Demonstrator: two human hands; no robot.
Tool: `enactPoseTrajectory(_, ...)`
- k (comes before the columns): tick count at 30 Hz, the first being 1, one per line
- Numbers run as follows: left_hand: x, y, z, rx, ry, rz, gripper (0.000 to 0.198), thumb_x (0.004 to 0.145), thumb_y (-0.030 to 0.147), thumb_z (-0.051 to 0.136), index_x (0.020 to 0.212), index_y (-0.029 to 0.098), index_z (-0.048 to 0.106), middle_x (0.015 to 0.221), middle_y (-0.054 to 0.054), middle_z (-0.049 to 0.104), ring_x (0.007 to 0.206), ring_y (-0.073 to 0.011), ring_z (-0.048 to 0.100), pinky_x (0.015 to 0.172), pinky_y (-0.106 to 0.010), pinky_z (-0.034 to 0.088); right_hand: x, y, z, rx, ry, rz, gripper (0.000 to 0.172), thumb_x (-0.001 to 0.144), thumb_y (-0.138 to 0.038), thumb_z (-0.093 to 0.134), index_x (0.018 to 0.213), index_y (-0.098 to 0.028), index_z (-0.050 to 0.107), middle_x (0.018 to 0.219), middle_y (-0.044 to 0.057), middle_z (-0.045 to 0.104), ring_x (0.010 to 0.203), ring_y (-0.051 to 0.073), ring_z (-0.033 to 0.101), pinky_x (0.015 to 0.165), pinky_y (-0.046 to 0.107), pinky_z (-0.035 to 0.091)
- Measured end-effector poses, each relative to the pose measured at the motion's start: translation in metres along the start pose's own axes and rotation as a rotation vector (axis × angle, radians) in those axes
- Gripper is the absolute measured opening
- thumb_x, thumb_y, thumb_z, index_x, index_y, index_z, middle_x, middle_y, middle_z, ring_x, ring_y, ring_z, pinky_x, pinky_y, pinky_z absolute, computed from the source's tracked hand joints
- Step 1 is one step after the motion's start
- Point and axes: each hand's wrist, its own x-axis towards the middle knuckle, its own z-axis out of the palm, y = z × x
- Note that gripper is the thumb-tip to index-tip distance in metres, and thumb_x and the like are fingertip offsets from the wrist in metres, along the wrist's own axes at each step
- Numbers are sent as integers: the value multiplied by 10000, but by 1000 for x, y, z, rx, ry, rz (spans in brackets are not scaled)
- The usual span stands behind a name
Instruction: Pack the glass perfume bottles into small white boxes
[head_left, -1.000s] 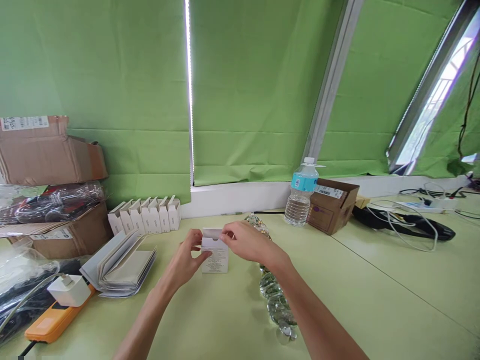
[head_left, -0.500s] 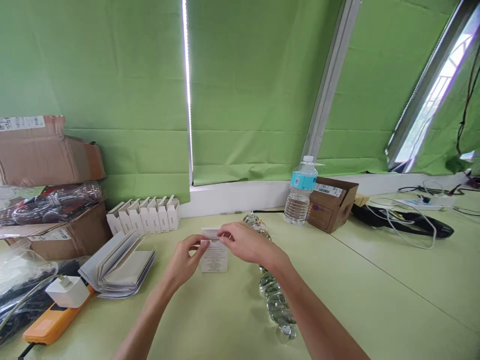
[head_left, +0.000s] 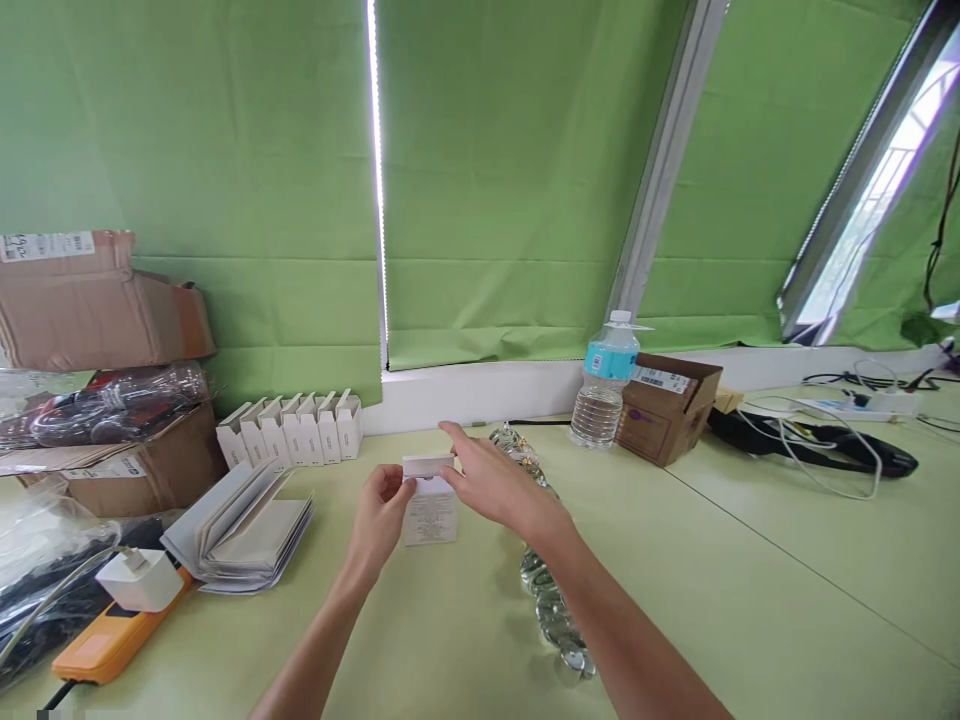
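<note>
Head view: box (head_left: 430, 516) in left grip (head_left: 384, 508)

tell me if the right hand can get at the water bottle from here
Probably yes: the right hand is at the box, the bottle stands upright beyond it to the right, and only low clear plastic lies between.

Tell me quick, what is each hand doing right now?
Left hand: closed, pinching the small white box.
Right hand: open, thumb touching the box's top flap.
</note>
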Motion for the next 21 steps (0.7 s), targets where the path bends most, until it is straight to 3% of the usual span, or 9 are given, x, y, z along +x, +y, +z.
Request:
enactPoseTrajectory(2, 0, 1, -1, -3, -7, 6, 233, 819, 374, 589, 923, 165, 600, 942, -82, 716, 882, -234, 681, 756, -335, 512, 0, -1, -1, 0, -15, -40, 281, 917, -311, 452, 1105, -208, 633, 970, 99, 688, 871, 237, 623, 660, 283, 371)
enactPoseTrajectory(5, 2, 2, -5, -3, -14, 13, 223, 806, 346, 599, 942, 170, 618, 968, -79, 714, 894, -230, 679, 768, -329, 511, 0, 1, -1, 2, -58, -74, 276, 911, -297, 455, 812, -212, 698, 797, 58, 696, 723, 196, 615, 612, 272, 356)
enactPoseTrajectory(9, 4, 6, -13, -7, -91, 43, 235, 787, 260, 571, 993, 183, 654, 1024, -64, 716, 946, -216, 670, 836, -324, 506, 2, 4, 2, -7, -65, -81, 229, 875, -216, 487, 844, -220, 714, 822, 48, 701, 719, 179, 604, 596, 257, 344)
enactPoseTrajectory(12, 4, 8, -19, 5, -126, 69, 264, 813, 267, 548, 1029, 189, 677, 1069, -64, 714, 1000, -220, 654, 886, -338, 497, 3, 5, 4, -23, -89, -82, 245, 861, -178, 491, 768, -207, 716, 733, 39, 688, 650, 162, 585, 558, 252, 318)
enactPoseTrajectory(21, 7, -3, -14, 90, -137, 151, 202, 813, 347, 649, 952, 229, 737, 1105, -48, 713, 1054, -231, 641, 902, -341, 518, 7, 7, 9, -105, -66, -81, 219, 902, -252, 512, 808, -211, 706, 780, 42, 688, 690, 162, 578, 569, 251, 293)
